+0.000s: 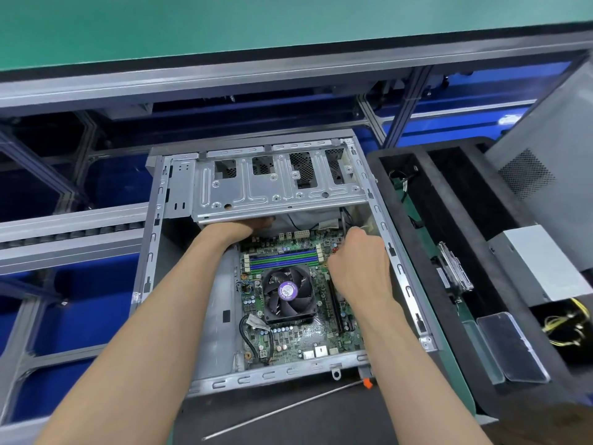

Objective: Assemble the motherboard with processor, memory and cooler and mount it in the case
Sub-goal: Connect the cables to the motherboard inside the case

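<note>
An open grey metal case (150, 252) lies flat with the green motherboard (298, 338) inside it. On the board sit a black cooler fan (287, 292) and memory sticks (284, 260) in blue slots. My left hand (253, 224) reaches under the case's drive cage (276, 184), and its fingers are hidden there. My right hand (359, 264) hovers over the board's far right part with fingers curled downward; what they touch is hidden.
A long screwdriver (288, 409) with an orange collar lies in front of the case. A black foam tray (417, 200) at the right holds cables, a drive, a silver power supply (542, 261) and a clear box (510, 348). A grey side panel (552, 146) leans at the far right.
</note>
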The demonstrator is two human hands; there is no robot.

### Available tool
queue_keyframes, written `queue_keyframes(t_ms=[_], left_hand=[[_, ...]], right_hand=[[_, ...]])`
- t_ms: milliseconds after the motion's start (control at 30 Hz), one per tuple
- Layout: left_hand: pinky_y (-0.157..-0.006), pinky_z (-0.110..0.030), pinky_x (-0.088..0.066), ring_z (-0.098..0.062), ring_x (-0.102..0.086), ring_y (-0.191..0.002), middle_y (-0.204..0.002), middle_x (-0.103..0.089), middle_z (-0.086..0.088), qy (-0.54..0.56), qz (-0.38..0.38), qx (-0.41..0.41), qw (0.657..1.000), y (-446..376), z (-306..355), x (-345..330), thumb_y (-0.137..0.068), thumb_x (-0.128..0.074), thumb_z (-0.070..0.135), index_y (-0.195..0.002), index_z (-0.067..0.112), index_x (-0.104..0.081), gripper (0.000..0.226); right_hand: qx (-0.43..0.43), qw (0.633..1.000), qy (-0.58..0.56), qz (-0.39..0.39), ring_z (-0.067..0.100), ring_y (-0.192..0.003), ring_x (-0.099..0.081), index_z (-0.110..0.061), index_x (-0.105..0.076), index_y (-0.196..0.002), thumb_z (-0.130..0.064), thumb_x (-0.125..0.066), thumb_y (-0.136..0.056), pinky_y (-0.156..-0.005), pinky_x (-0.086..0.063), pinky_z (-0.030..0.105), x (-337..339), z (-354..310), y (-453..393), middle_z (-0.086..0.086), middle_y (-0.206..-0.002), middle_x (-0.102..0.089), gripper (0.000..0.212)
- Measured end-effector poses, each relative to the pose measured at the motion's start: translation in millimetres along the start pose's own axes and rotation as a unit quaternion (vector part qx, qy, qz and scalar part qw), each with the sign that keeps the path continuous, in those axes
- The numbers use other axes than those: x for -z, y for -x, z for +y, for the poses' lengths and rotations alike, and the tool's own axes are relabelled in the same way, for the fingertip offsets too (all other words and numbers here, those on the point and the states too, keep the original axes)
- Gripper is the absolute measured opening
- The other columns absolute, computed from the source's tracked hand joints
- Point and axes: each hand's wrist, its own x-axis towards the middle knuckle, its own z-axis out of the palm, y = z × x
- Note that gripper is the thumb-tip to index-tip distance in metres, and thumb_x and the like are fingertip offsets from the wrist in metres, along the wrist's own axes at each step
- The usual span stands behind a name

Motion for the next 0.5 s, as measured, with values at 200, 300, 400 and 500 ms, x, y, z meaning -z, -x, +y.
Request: queue_keyframes(t_ms=[200,300,400,500], left_hand=[[-0.115,-0.043,-0.035,-0.025,-0.06,-0.114,-0.121,-0.066,-0.005,0.095,-0.157,-0.201,0.962,4.0,11.2,-15.0,-0.101,-0.056,0.028,-0.116,0.013,-0.065,0.024],[-0.113,-0.039,-0.033,-0.011,-0.062,-0.099,-0.111,-0.071,0.002,0.077,-0.199,-0.191,0.958,2.3,14.3,-18.0,-0.1,-0.057,0.029,-0.101,0.019,-0.068,0.015],[-0.113,-0.041,-0.036,-0.015,-0.063,-0.107,-0.111,-0.071,0.002,0.062,-0.196,-0.192,0.96,-1.6,14.3,-18.5,-0.1,-0.058,0.031,-0.103,0.021,-0.068,0.015],[-0.114,-0.044,-0.034,-0.022,-0.056,-0.121,-0.123,-0.065,0.0,0.043,-0.196,-0.172,0.964,-3.2,13.4,-19.2,-0.097,-0.059,0.04,-0.109,0.024,-0.068,0.023]], right_hand=[[-0.001,1.0,-0.012,-0.01,0.007,-0.053,-0.04,0.001,-0.053,-0.107,0.0,-0.059,-0.09,-0.04,-0.023,0.02,3.4,-1.0,-1.2,0.0,-0.065,-0.038,0.018],[0.013,0.999,-0.03,-0.002,0.013,-0.058,-0.046,-0.001,-0.047,-0.115,0.002,-0.061,-0.089,-0.043,-0.026,0.022,6.1,-4.9,0.0,0.007,-0.072,-0.051,0.03],[0.035,0.998,-0.055,0.023,0.02,-0.079,-0.045,-0.004,-0.042,-0.122,0.005,-0.06,-0.087,-0.064,-0.037,0.03,6.8,-9.1,2.8,0.015,-0.106,-0.056,0.041],[0.055,0.994,-0.093,0.017,0.021,-0.088,-0.049,-0.008,-0.038,-0.132,0.007,-0.058,-0.087,-0.079,-0.043,0.036,6.6,-12.6,5.1,0.014,-0.127,-0.044,0.052]])
